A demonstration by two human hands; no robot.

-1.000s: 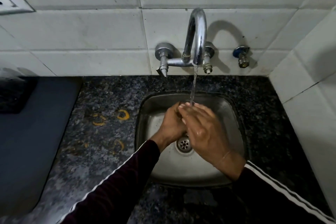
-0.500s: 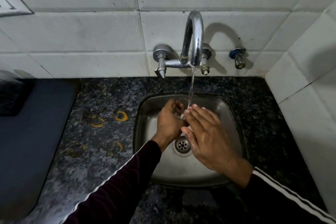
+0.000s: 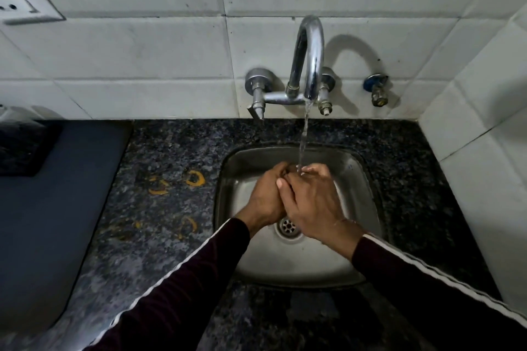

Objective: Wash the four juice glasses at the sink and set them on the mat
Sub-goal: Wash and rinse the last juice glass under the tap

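Observation:
Both my hands meet over the steel sink [image 3: 360, 188], right under the running water [image 3: 303, 139] from the tap [image 3: 311, 60]. My left hand [image 3: 266, 196] grips a clear juice glass [image 3: 291, 170]; only a sliver of it shows between the hands. Around the glass from the right side, my right hand [image 3: 312, 205] wraps its fingers, its thumb lying against my left hand. The stream lands on my right fingertips. The dark blue-grey mat [image 3: 57, 222] lies on the counter to the left. No other glasses are in view.
The black speckled granite counter [image 3: 171, 236] between mat and sink bears orange ring stains [image 3: 195, 178]. A dark object [image 3: 20, 148] sits at the mat's back left. White tiled walls close in behind and on the right, with a small valve [image 3: 377, 91] and a wall socket [image 3: 22, 0].
Half a second ago the glass showed in my left hand with the right hand's fingers straight beside it. Now the hands have closed together and hide the glass.

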